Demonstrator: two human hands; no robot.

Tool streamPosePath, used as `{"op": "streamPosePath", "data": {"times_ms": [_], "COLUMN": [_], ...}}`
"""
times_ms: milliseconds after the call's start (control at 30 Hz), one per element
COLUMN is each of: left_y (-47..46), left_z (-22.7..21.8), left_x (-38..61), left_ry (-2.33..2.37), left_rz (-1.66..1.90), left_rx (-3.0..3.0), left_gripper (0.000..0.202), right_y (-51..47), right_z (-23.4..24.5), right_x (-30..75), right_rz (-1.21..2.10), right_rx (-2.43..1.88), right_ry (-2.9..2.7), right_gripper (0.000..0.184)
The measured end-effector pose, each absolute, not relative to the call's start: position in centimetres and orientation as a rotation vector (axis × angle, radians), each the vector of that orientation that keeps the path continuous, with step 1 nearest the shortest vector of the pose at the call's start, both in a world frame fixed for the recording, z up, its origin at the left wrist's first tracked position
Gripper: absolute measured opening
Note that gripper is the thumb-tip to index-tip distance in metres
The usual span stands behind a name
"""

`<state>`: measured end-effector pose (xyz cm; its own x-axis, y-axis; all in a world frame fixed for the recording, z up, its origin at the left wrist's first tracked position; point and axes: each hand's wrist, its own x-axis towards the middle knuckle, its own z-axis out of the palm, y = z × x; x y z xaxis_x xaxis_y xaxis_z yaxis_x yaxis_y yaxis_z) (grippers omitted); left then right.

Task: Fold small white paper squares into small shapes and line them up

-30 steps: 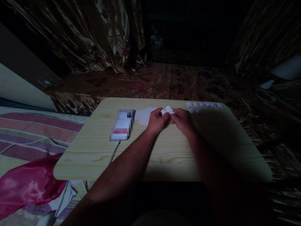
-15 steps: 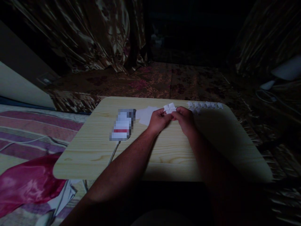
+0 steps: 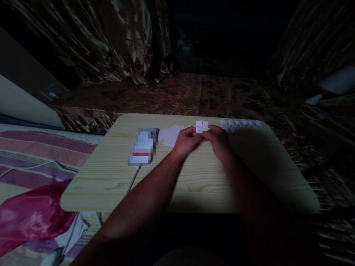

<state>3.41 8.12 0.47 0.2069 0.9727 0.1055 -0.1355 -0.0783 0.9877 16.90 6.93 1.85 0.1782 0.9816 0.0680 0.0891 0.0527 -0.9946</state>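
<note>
Between my two hands, over the far middle of the wooden table, is a small white folded paper (image 3: pixel 202 126) with crease lines and a small point on its top edge. My left hand (image 3: pixel 188 140) pinches it from the left and below. My right hand (image 3: pixel 218 138) grips its lower right side, the thumb on the front. Fingers behind the paper are hidden. Flat white paper (image 3: pixel 169 136) lies on the table just left of my left hand. Beyond my right hand sits a row of several small folded paper pieces (image 3: pixel 240 122), with a couple more (image 3: pixel 231 130) partly beside my knuckles.
A phone (image 3: pixel 143 146), blurred out, lies on the left of the table (image 3: pixel 97 177) with a cable (image 3: pixel 134 180) running off the near edge. Left are a striped bed cover (image 3: pixel 55 147) and a pink cloth (image 3: pixel 33 214). Patterned curtains (image 3: pixel 124 37) hang behind.
The folded paper has been turned in my fingers, from a tilted position to a squarer one, and sits slightly further right. Both hands stay nearly where they were.
</note>
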Motion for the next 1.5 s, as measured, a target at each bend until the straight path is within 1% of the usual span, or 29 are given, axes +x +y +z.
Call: {"op": "streamPosePath", "data": {"times_ms": [67, 233, 633, 767, 867, 933, 1000, 1100, 1200, 1367, 1500], "left_y": [8.1, 8.2, 8.3, 8.3, 8.3, 8.2, 8.1, 7.9, 8.1, 8.4, 8.4], "left_z": [0.5, 0.4, 0.0, -0.1, -0.1, 0.1, 0.2, 0.3, 0.2, -0.1, -0.2], "left_x": [3.4, 3.3, 3.2, 3.2, 3.2, 3.2, 3.3, 3.5, 3.5, 3.4, 3.5], "left_ry": [0.906, 0.987, 1.027, 1.006, 0.995, 0.997, 1.000, 0.994, 0.945, 0.852, 0.870], "left_rz": [1.168, 1.206, 1.204, 1.166, 1.186, 1.199, 1.195, 1.191, 1.181, 1.172, 1.170], "left_rx": [1.279, 1.305, 1.425, 1.465, 1.446, 1.422, 1.378, 1.312, 1.306, 1.297, 1.237], "left_gripper": [0.025, 0.021, 0.018, 0.016, 0.014, 0.015, 0.017, 0.022, 0.023, 0.017, 0.019], "right_y": [7.0, 6.8, 6.8, 6.9, 6.8, 6.8, 6.7, 6.5, 6.5, 6.7, 7.0], "right_z": [1.8, 1.9, 2.2, 2.0, 1.9, 1.8, 1.9, 1.9, 1.8, 1.1, 0.5], "right_x": [16.8, 16.6, 17.0, 17.0, 16.8, 16.7, 16.6, 16.5, 16.4, 16.3, 16.3], "right_rz": [1.026, 1.146, 0.992, 0.952, 1.042, 1.148, 1.231, 1.275, 1.258, 1.205, 1.145], "right_rx": [-1.269, -1.231, -1.329, -1.364, -1.287, -1.209, -1.152, -1.113, -1.080, -1.089, -1.108], "right_ry": [-1.114, -1.098, -1.190, -1.203, -1.185, -1.164, -1.137, -1.110, -1.093, -1.083, -1.108], "right_gripper": [0.018, 0.021, 0.015, 0.016, 0.017, 0.023, 0.026, 0.025, 0.023, 0.025, 0.024]}}
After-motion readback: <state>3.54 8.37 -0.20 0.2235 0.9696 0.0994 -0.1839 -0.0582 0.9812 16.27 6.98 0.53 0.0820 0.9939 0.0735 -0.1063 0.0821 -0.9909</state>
